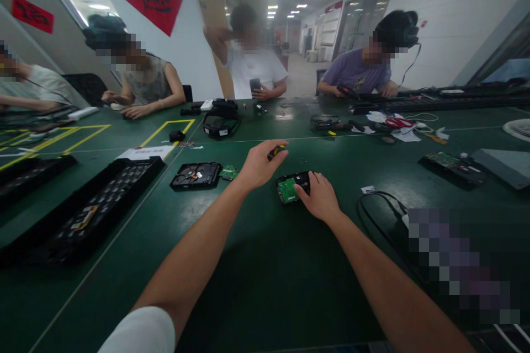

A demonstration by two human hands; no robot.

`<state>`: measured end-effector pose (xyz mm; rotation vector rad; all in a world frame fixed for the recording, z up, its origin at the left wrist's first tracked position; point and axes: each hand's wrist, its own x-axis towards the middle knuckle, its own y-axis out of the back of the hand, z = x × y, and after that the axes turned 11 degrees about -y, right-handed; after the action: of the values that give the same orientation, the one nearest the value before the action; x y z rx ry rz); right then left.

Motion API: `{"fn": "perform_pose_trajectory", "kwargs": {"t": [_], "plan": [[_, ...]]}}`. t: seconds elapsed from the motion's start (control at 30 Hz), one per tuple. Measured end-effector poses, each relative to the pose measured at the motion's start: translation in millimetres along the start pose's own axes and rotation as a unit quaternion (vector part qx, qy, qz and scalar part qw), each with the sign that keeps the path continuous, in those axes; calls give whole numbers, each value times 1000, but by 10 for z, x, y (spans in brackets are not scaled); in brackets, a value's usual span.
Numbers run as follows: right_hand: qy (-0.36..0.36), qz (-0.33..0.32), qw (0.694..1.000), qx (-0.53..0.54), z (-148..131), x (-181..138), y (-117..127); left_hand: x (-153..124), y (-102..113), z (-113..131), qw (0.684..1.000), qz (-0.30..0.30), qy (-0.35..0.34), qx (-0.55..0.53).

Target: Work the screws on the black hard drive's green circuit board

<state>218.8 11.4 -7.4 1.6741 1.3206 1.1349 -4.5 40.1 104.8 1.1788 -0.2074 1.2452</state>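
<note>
Two hands low on a green table [265,281]: left hand [259,168], fingers half-curled about a black-and-yellow tool [276,151] — gripped or merely touched, impossible to tell; right hand [321,198] clamped on a drive [289,188], green board up, mid-table. Farther left, a second drive [196,175] and a black tray [95,204].

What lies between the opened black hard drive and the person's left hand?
A small green circuit board, beside the opened hard drive and short of the left hand; head view.
</note>
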Motion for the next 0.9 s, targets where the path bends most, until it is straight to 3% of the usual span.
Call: {"fn": "perform_pose_trajectory", "kwargs": {"t": [0.13, 0.47, 0.9], "plan": [[0, -5, 1000, 0, 16, 8, -20, 3, -6, -18, 1000, 4, -2, 11], [5, 4, 1000, -4, 7, 6, -21, -9, -67, -82, 994, 48, 53, -88], [-3, -9, 1000, 8, 0, 4, 1, -21, -97, -145, 992, 43, 59, -99]]}}
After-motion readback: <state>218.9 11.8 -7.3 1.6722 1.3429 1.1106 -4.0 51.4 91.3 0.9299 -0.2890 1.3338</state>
